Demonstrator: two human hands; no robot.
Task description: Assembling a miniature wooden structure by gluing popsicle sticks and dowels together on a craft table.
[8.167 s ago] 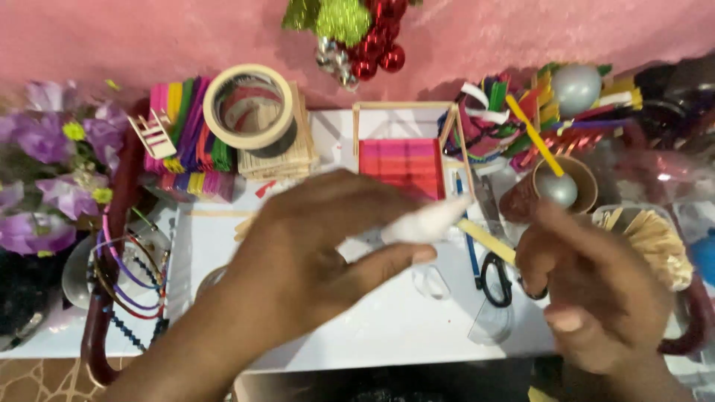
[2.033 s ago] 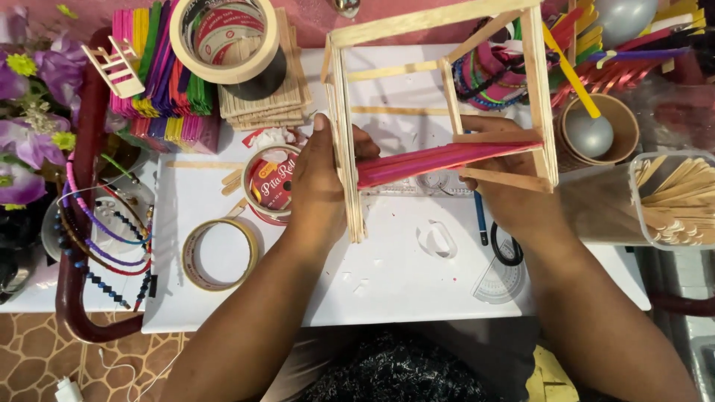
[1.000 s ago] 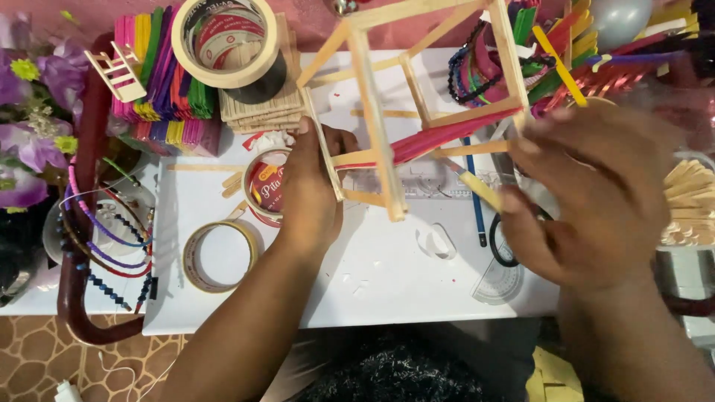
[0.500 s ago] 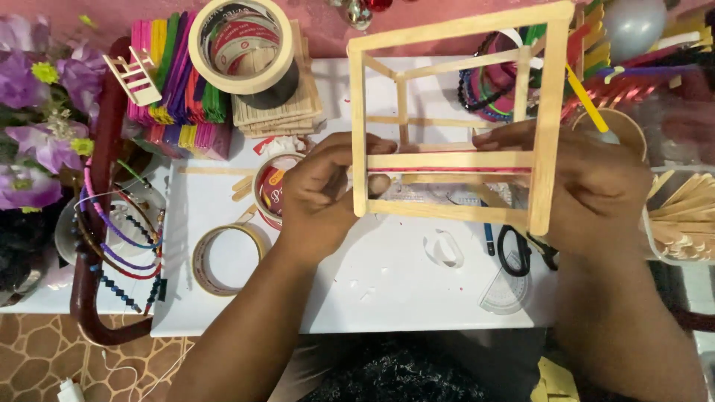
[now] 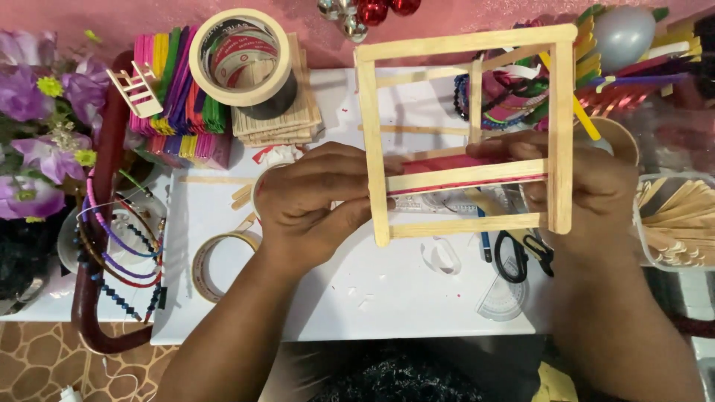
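Stick frame (image 5: 469, 134) between left hand (image 5: 313, 201), right hand (image 5: 588, 186)

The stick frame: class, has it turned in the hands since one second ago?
Yes. The stick frame was tilted over the white table then; now both hands hold it squared to the table's edges, face up to the camera.

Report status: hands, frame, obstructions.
Left hand and right hand grip wooden stick frame, lifted over white board. Scissors beneath.
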